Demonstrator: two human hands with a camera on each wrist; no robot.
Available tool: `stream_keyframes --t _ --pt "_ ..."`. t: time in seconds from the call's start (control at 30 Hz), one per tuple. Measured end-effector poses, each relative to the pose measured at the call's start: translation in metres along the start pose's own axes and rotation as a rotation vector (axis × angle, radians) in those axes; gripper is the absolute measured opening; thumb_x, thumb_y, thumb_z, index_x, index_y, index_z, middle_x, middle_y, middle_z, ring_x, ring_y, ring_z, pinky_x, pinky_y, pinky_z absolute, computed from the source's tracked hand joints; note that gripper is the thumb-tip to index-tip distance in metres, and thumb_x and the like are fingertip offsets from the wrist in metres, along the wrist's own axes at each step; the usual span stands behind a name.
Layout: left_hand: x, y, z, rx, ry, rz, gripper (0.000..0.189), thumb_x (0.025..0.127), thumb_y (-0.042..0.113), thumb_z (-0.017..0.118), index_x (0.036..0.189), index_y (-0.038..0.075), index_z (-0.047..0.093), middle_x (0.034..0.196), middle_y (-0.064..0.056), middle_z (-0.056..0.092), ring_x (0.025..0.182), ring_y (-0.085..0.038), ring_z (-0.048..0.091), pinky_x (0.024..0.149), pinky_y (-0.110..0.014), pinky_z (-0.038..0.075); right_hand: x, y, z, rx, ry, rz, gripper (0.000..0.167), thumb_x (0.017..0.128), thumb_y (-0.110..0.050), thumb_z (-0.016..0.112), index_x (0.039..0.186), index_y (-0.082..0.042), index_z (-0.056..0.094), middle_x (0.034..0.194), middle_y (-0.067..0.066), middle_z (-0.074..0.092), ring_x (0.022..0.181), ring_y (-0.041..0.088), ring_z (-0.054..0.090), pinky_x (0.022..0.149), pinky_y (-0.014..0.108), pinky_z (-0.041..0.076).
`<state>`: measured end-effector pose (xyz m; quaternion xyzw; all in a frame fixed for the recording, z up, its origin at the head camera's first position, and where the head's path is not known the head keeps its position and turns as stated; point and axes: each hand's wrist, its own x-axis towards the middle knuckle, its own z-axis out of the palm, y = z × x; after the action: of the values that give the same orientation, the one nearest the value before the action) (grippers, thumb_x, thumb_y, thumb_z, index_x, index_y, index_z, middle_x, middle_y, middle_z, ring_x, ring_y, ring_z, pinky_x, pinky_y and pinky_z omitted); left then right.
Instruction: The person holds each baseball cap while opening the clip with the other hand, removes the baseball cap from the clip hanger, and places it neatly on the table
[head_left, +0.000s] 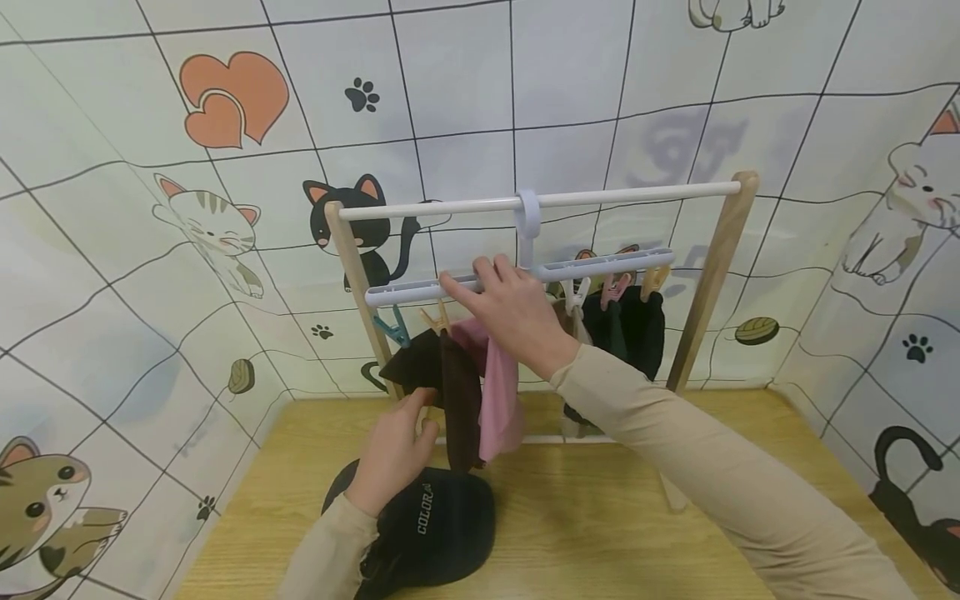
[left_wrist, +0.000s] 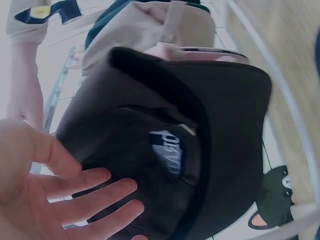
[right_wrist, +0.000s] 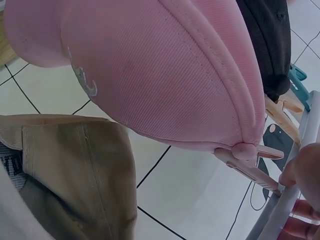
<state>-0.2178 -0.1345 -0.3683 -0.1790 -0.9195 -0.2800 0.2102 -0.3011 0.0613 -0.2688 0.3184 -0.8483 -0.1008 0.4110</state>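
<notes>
A light-blue clip hanger [head_left: 603,264] hangs by its hook from a white rail, and several caps are clipped below it. My right hand [head_left: 510,308] grips the left half of its bar, fingers curled over it. Under that half, a beige clip [head_left: 437,317] holds a dark brown cap [head_left: 459,400], whose inside label shows in the left wrist view. My left hand [head_left: 397,454] is at this cap; its loosely extended fingers [left_wrist: 102,200] overlap the cap's inside and do not close round it. Beside it hangs a pink cap [right_wrist: 165,75] on a pink clip [right_wrist: 250,170].
A black cap [head_left: 457,521] with white lettering lies on the wooden table [head_left: 585,533] below my left hand. Wooden posts [head_left: 712,283] carry the white rail [head_left: 637,196]. At the hanger's left end is a teal clip [head_left: 392,327]. A tan cap [right_wrist: 80,175] and a black cap [head_left: 647,333] hang to the right.
</notes>
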Motion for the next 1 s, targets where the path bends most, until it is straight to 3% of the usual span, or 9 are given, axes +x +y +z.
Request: stream_keyframes --t 0.13,0.23,0.37,0.53,0.7,0.83,1.0 --pt "0.013 0.004 -0.002 -0.105 -0.042 -0.062 0.032 0.09 0.009 0.058 0.121 0.001 0.06 0.101 -0.011 0.069 0.085 -0.024 0.065 0.075 -0.042 0.052 -0.001 0.001 0.001 0.004 0.011 0.0 0.056 0.092 -0.001 0.062 0.14 -0.027 0.049 0.113 0.015 0.054 0.098 0.03 0.053 0.063 0.032 0.053" --pt "0.021 0.006 -0.003 -0.149 -0.063 -0.08 0.033 0.091 0.012 0.058 0.123 0.002 0.059 0.095 -0.007 0.069 0.079 -0.018 0.063 0.069 -0.036 0.049 -0.002 0.001 0.002 0.003 0.01 0.001 0.056 0.092 -0.001 0.062 0.14 -0.027 0.049 0.113 0.016 0.054 0.098 0.03 0.054 0.064 0.033 0.053" --pt "0.027 0.007 -0.004 -0.189 -0.075 -0.09 0.033 0.089 0.01 0.057 0.121 0.002 0.06 0.094 -0.007 0.069 0.076 -0.017 0.062 0.066 -0.034 0.049 -0.003 0.001 0.004 0.016 0.022 -0.001 0.055 0.092 -0.002 0.062 0.139 -0.027 0.05 0.112 0.016 0.054 0.098 0.031 0.054 0.065 0.033 0.053" --pt "0.033 0.009 -0.004 -0.233 -0.069 -0.114 0.034 0.088 0.013 0.058 0.12 0.002 0.061 0.098 -0.009 0.071 0.082 -0.02 0.066 0.076 -0.04 0.051 -0.002 0.002 0.006 0.023 0.064 -0.004 0.051 0.093 -0.001 0.06 0.137 -0.025 0.052 0.111 0.016 0.055 0.096 0.031 0.055 0.065 0.033 0.053" --pt "0.038 0.011 -0.004 -0.279 -0.095 -0.173 0.041 0.088 0.018 0.057 0.126 0.001 0.057 0.103 -0.01 0.07 0.09 -0.022 0.068 0.081 -0.042 0.052 -0.001 0.002 0.006 0.024 0.08 -0.004 0.052 0.092 -0.001 0.062 0.137 -0.025 0.053 0.111 0.016 0.055 0.096 0.031 0.055 0.066 0.035 0.054" --pt "0.041 0.015 -0.004 -0.262 -0.118 -0.217 0.045 0.09 0.025 0.056 0.129 0.003 0.054 0.103 -0.013 0.069 0.088 -0.025 0.066 0.079 -0.043 0.051 -0.001 0.001 0.007 0.034 0.083 -0.004 0.05 0.092 -0.001 0.061 0.136 -0.025 0.053 0.111 0.016 0.055 0.096 0.031 0.055 0.065 0.036 0.054" --pt "0.048 0.017 0.001 -0.28 -0.154 -0.182 0.048 0.09 0.027 0.066 0.127 0.002 0.05 0.099 -0.015 0.067 0.083 -0.026 0.065 0.072 -0.041 0.053 0.0 0.002 0.007 0.054 0.083 0.002 0.049 0.092 -0.002 0.061 0.135 -0.025 0.054 0.111 0.016 0.055 0.096 0.031 0.055 0.064 0.036 0.054"
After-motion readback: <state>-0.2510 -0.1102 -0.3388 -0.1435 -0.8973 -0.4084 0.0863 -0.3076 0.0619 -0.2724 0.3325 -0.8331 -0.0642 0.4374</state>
